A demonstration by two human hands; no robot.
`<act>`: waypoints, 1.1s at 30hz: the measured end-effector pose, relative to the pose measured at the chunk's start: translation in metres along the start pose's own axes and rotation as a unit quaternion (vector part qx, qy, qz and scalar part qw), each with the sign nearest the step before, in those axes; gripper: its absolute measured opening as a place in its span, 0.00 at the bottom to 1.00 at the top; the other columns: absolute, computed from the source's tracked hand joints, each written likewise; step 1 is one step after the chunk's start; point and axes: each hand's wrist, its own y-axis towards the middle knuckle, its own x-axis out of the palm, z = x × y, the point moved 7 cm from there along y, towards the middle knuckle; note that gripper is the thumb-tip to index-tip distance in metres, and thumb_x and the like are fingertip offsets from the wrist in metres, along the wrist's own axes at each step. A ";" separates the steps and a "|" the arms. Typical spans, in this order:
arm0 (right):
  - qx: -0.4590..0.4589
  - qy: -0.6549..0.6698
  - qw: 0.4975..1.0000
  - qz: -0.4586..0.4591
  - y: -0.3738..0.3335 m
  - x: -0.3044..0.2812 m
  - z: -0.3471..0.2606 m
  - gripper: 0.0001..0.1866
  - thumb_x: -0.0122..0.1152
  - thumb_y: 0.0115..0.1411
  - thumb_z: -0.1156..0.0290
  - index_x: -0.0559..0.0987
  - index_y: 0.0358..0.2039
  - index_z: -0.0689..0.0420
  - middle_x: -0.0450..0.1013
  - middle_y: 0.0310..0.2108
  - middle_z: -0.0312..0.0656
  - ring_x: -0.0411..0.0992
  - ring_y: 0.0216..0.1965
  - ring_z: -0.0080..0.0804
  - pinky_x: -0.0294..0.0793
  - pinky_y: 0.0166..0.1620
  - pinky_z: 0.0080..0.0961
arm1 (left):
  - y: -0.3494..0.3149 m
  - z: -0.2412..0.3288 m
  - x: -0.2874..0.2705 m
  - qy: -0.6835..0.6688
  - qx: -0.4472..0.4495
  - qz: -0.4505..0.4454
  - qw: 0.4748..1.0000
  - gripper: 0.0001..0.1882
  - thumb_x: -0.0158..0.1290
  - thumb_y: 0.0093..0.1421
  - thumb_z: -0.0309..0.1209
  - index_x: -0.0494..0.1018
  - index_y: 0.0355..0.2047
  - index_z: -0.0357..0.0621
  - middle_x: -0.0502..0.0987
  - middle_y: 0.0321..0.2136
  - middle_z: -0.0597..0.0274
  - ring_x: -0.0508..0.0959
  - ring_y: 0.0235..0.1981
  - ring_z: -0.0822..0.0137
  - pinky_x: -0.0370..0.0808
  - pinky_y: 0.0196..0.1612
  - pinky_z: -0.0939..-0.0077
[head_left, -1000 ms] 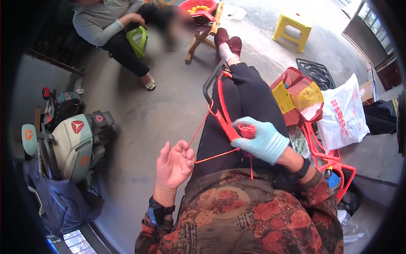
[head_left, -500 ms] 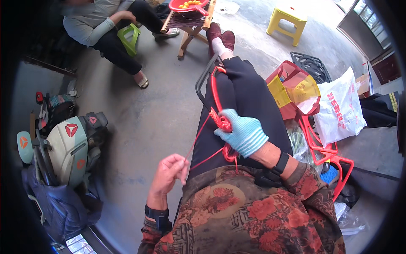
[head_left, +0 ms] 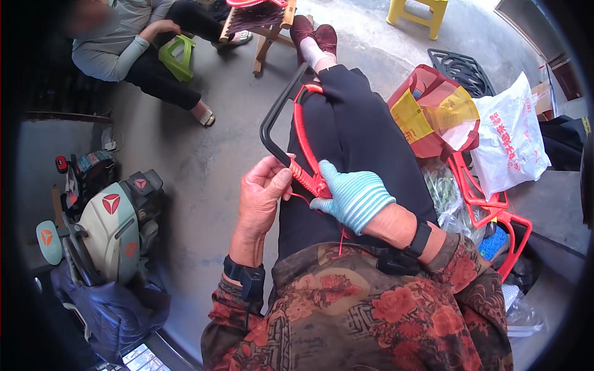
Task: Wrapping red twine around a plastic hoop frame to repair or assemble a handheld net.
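Note:
A black bent frame (head_left: 268, 119) lies across my lap, part of it covered by a smooth red sleeve (head_left: 301, 127). Below that sleeve, tight turns of red cord (head_left: 304, 178) are wound on it. My right hand (head_left: 356, 199), in a light-blue striped glove, is closed around the wound end, hiding most of the cord bundle there. My bare left hand (head_left: 265, 188) is closed in a pinch beside the windings, with a thin strand of the red cord at its fingertips. A loose cord end hangs below my right hand.
A red-and-yellow bag (head_left: 427, 117), a white plastic bag (head_left: 510, 136) and red frames (head_left: 516, 226) are at my right. A scooter (head_left: 108, 216) stands at left. Ahead are a seated person (head_left: 124, 46), a wooden folding stool (head_left: 267, 40) and a yellow stool (head_left: 421, 17).
My left hand has moved up and forward from beside my hip to the windings, and the long strands it held taut no longer show. The frame has shifted slightly left.

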 end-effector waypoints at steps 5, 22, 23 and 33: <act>-0.007 0.005 1.000 0.005 0.012 0.004 0.004 0.39 0.64 0.52 0.49 0.64 0.55 0.64 0.75 0.23 0.53 0.76 0.25 0.52 0.74 0.28 0.41 | 0.008 -0.001 0.000 0.022 -0.008 -0.030 0.999 0.17 0.58 0.59 0.33 0.73 0.45 0.34 0.75 0.28 0.67 0.68 0.20 0.80 0.64 0.22 0.87; 0.069 0.533 0.843 0.030 -0.025 -0.039 0.025 0.10 0.59 0.59 0.69 0.77 0.39 0.59 0.73 0.21 0.36 0.72 0.21 0.19 0.69 0.23 0.14 | -0.070 -0.024 -0.042 -0.314 -0.147 0.065 0.936 0.13 0.53 0.62 0.25 0.72 0.47 0.37 0.75 0.38 0.61 0.73 0.27 0.80 0.66 0.20 0.92; 0.059 0.559 0.826 0.038 -0.027 -0.043 0.028 0.09 0.58 0.60 0.68 0.76 0.38 0.60 0.73 0.21 0.36 0.71 0.20 0.19 0.68 0.22 0.13 | -0.072 -0.036 -0.053 -0.465 -0.146 0.123 0.864 0.14 0.52 0.63 0.26 0.70 0.48 0.38 0.75 0.41 0.60 0.73 0.28 0.81 0.68 0.21 0.91; 0.027 0.638 0.749 0.178 -0.035 -0.080 0.073 0.17 0.51 0.66 0.55 0.75 0.33 0.57 0.70 0.18 0.36 0.60 0.11 0.16 0.57 0.15 0.13 | -0.116 -0.038 -0.008 -0.320 -0.258 -0.138 0.901 0.11 0.49 0.66 0.30 0.71 0.42 0.34 0.72 0.29 0.63 0.64 0.19 0.82 0.61 0.16 0.90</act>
